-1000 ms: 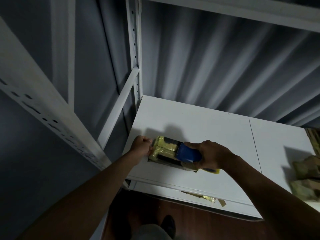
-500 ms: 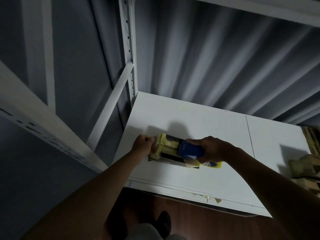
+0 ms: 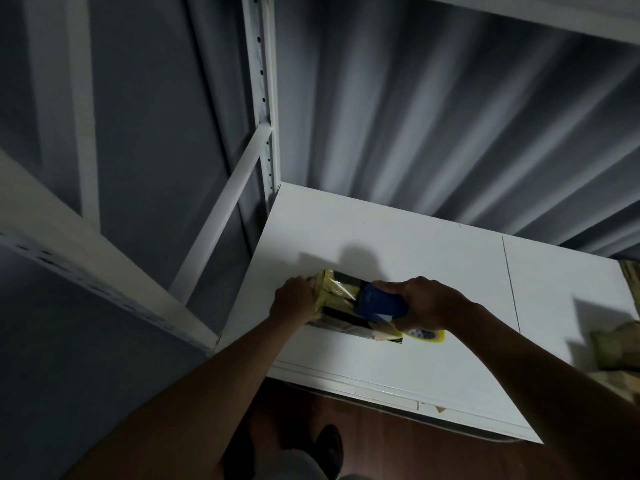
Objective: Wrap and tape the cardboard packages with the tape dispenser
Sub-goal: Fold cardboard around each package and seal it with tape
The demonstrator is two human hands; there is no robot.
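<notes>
A white shelf board (image 3: 398, 237) fills the middle of the view, split by a thin seam (image 3: 510, 282) toward its right edge. Behind its far edge runs a grey corrugated wall (image 3: 433, 116), its ridges catching soft light while the hollows stay dark. At the board's far left corner stands a white perforated upright (image 3: 265, 98), with a white diagonal brace (image 3: 225, 216) slanting down from it to a perforated beam (image 3: 86, 268) on the left. Another white shelf edge (image 3: 554, 15) crosses the top right. Below the board's near edge lies a dark reddish-brown wooden floor (image 3: 398, 441). The room is dim
</notes>
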